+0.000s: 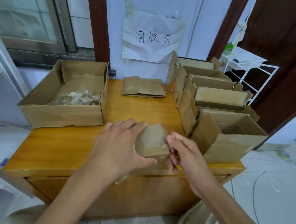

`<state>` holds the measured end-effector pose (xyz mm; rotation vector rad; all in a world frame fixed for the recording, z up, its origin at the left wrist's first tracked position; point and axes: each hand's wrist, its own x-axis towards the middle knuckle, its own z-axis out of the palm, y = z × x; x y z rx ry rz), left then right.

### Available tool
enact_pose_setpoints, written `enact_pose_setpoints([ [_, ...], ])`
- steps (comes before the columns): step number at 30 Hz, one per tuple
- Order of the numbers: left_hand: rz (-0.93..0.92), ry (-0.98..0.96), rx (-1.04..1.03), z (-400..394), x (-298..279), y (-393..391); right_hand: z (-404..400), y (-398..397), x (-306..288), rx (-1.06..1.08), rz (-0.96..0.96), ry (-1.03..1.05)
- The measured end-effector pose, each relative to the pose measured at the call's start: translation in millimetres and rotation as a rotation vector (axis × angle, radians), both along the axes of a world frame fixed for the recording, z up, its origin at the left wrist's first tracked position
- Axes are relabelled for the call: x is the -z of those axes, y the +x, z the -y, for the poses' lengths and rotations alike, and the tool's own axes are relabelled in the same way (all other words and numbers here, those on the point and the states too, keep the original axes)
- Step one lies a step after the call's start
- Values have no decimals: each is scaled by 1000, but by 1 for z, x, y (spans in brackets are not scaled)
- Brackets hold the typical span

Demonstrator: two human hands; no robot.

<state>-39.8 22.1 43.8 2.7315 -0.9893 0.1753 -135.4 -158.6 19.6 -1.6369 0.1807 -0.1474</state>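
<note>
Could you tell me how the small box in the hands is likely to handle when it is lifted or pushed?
The small box is probably light, since the left hand spans and grips it easily. Its cardboard walls look thin, so a hard squeeze may dent it. The glossy tape that the right hand pinches could make that edge slippery.

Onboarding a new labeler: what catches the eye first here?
Both hands at the near edge of the table: the left hand grips a small cardboard box while the right hand pinches clear tape on its right side. Next, the handwritten paper sign on the wall, and the row of open boxes along the table's right.
</note>
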Motion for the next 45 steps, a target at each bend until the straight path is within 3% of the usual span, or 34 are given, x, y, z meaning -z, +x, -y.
enact_pose_setpoints([
  [2, -5, -9, 5, 0, -1, 1, 5, 7, -13, -62, -24, -263],
  [5, -7, 9, 13, -2, -2, -2, 13, 26, -32, -59, -23, -830],
  [6, -14, 19, 11, -3, -4, -4, 16, 31, -37, -69, -12, -910],
  [8, -23, 32, 1, -3, -5, -7, 22, 34, -45, -164, 18, -862],
  [10, -55, -26, -29, -4, -7, -15, 26, 27, -47, -192, 51, -586],
  [13, -73, -115, -61, -6, 1, -27, 9, 13, -27, -57, -2, -40],
  [15, -1, -161, -76, -6, 11, -35, -6, 10, -8, 85, 31, 57],
  [19, 110, -250, -143, -4, 20, -49, -10, 5, -4, 222, 236, -491],
  [22, 144, -296, -212, -3, 23, -56, -19, -5, -9, 254, 254, -710],
  [26, 84, -391, -187, 1, 28, -70, -31, -9, 0, 453, 372, -726],
  [30, 2, -403, -124, 1, 28, -76, -36, -2, -12, 482, 452, -728],
  [34, -26, -435, -39, -2, 13, -74, -24, 1, -33, 424, 477, -1051],
  [37, -173, -629, -18, -4, 4, -65, -12, 0, -50, 329, 465, -1316],
  [40, -48, -590, -27, -1, 1, -44, -12, 2, -56, 246, 529, -1439],
  [45, 16, -522, 91, -9, 2, -23, -11, -3, -56, 221, 558, -1444],
])
